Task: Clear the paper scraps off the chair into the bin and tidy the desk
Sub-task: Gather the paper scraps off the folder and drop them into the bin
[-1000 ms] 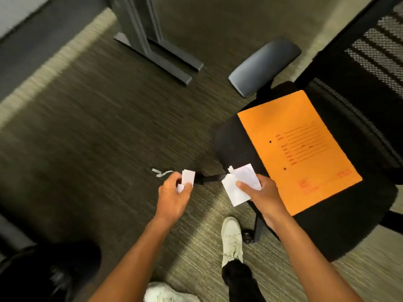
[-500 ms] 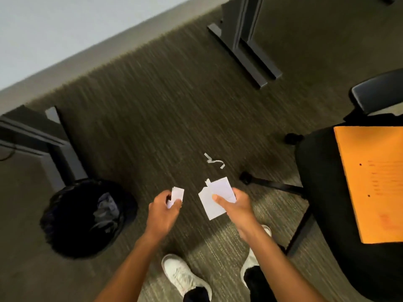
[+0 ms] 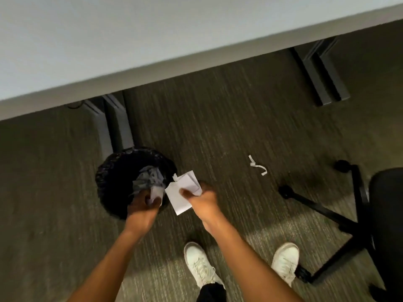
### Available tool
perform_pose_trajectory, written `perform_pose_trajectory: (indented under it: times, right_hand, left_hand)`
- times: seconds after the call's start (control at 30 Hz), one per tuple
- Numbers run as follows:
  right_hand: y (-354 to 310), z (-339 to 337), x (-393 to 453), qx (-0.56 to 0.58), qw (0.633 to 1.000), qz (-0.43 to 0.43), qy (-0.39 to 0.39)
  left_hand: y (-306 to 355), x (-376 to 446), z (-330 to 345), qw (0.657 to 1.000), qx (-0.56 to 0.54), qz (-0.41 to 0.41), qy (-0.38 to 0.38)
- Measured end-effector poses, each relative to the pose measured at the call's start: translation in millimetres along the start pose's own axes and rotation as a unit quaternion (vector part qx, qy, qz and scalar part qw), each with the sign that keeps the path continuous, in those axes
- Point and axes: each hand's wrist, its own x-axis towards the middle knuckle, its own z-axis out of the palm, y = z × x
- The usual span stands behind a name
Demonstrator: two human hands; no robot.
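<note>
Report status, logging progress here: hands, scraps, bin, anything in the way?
Left hand pinches small scraps over the bin. Right hand grips larger scraps beside its rim. Nothing dropped yet. One stray strip on the carpet.

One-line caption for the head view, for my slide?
Both hands, left hand and right hand, hold paper scraps over the black bin.
</note>
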Motion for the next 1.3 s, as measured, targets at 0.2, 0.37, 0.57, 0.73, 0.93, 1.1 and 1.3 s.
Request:
perform_pose_trajectory:
  times: [0.2,0.37,0.57,0.73,0.93,1.1,1.3]
  right_hand:
    - [4,77,15,-0.166,0.985,-0.044,0.005]
    - [13,126,31,-0.192,0.980,-0.053,-0.002]
    - [22,153,39,-0.162,0.984,-0.047,-0.051]
    - [29,148,45,-0.144,0.989,-0.020,-0.042]
    - [32,111,52,-0.106,0.994,-0.019,-0.008]
    - [26,64,63,-0.091,0.993,-0.033,0.069]
    - [26,-29,77,-0.136,0.987,-0.001,0.089]
  left_hand:
    - [-29,31,-44,0.994,-0.066,-0.083,-0.002]
    - [-49,47,-64,0.990,-0.102,-0.097,0.014]
    - [-56,63,-75,0.987,-0.112,-0.109,0.049]
    - [-49,72,-78,0.984,-0.149,-0.083,0.049]
    - [-37,75,-64,0.991,-0.107,-0.065,0.039]
    - [-18,69,-40,0.996,-0.079,-0.035,-0.009]
    - [9,50,0,0.995,-0.073,0.012,-0.074]
